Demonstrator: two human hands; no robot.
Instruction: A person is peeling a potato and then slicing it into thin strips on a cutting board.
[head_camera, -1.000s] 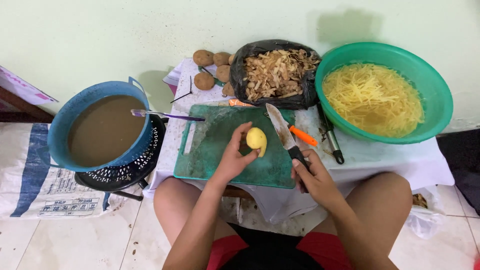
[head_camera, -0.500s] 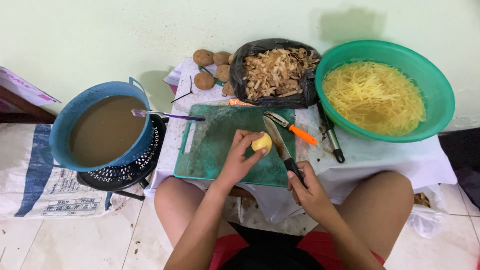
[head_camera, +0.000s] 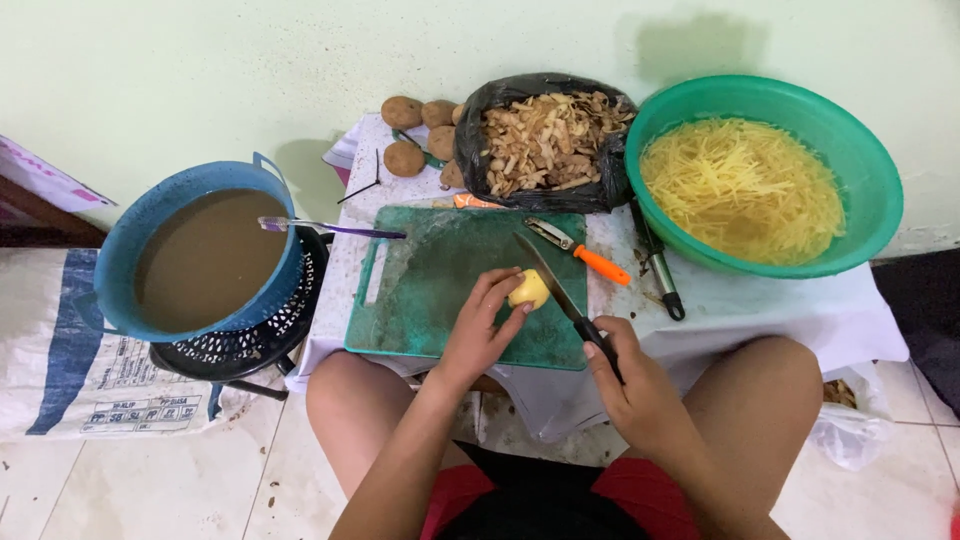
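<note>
While our left hand (head_camera: 478, 335) pinned a peeled potato (head_camera: 530, 290) mid-frame, our right hand (head_camera: 630, 385) gripped the knife (head_camera: 548, 275) against it. Shreds filled the green basin (head_camera: 880, 190) upper right; unpeeled potatoes (head_camera: 403, 158) waited at top.

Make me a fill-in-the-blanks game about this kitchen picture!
1. The left hand holds a peeled ____ on the cutting board.
2. The right hand grips a ____ by its black handle.
3. The potato strips sit in a ____ bowl.
4. The peels fill a ____ bag.

Missing words: potato, knife, green, black
</note>
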